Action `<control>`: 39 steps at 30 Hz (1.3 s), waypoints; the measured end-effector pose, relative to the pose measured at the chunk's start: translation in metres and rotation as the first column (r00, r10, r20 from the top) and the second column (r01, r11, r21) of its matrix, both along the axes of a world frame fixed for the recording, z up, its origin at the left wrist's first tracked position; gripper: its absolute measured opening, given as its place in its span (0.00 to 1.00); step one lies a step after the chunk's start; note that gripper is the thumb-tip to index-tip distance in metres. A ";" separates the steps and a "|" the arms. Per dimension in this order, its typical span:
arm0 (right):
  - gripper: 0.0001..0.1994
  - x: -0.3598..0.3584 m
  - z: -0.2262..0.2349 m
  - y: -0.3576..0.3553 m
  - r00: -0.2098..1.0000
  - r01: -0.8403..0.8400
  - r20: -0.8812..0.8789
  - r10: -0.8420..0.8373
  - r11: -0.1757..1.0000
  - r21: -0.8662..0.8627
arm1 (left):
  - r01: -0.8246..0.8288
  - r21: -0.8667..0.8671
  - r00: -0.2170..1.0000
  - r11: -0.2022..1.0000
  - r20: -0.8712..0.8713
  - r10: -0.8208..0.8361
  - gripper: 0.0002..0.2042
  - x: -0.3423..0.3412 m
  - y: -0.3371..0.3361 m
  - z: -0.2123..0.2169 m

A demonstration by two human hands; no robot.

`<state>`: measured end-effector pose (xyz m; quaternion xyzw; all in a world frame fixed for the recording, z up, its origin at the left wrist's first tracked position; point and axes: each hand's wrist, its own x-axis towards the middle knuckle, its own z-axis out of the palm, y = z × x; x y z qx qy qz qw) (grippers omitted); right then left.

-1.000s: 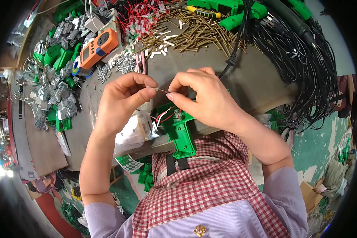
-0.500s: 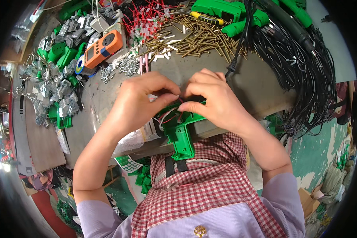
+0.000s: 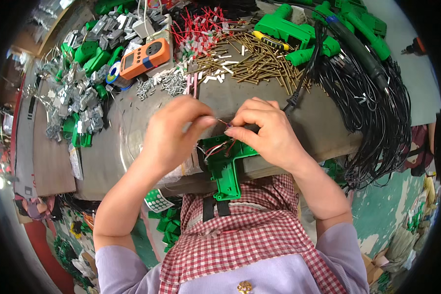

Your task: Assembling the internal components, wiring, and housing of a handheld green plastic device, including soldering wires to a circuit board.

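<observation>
Apron: a red-and-white checked apron (image 3: 245,235) over a lilac top fills the lower middle of the view, closest to the camera.
Green housing: a green plastic tool housing (image 3: 225,166), shaped like a pistol grip, lies open at the near edge of the workbench (image 3: 132,147), its handle hanging down over the apron; red and white wires show inside it.
Left hand: the left hand (image 3: 174,134) hovers just above and left of the housing, thumb and forefinger pinched narrowly on the end of a thin wire (image 3: 221,121).
Right hand: the right hand (image 3: 267,132) sits just right of it, fingers curled tight, pinching the other end of the same wire over the housing; the two hands almost meet.
Screws: a small heap of silver screws (image 3: 164,84) lies beyond the left hand.
Meter: an orange handheld meter (image 3: 144,58) rests farther back on the left, beside a pile of grey metal parts (image 3: 73,93) and green pieces.
Brass pins: a spread of brass pins (image 3: 257,61) covers the bench beyond the right hand.
Red leads: a bundle of red wire leads (image 3: 201,29) lies behind the pins.
Cables: black power cords (image 3: 372,108) tumble over the bench's right edge.
Far tools: green tool bodies (image 3: 289,32) line the far side of the bench.
</observation>
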<state>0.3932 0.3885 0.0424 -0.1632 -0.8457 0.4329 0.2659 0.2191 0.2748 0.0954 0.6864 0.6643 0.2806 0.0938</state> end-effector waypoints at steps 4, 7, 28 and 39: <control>0.07 -0.001 0.000 0.003 1.000 0.006 0.023 -0.005 0.999 -0.053 | -0.137 -0.182 0.985 0.974 0.083 0.154 0.37 -0.021 -0.058 -0.002; 0.07 -0.008 0.000 0.005 1.000 0.002 0.024 -0.001 1.000 -0.031 | -0.193 -0.313 0.979 0.930 -0.128 0.160 0.53 -0.021 -0.086 -0.024; 0.05 -0.013 0.016 0.029 0.992 0.124 0.027 -0.121 0.980 -0.153 | -0.573 0.431 0.781 0.697 0.031 0.624 0.08 -0.200 0.005 -0.019; 0.05 -0.001 0.010 0.035 0.986 0.164 0.067 -0.152 0.962 -0.220 | -0.553 -0.228 0.827 0.802 -0.271 0.493 0.18 -0.269 0.099 -0.019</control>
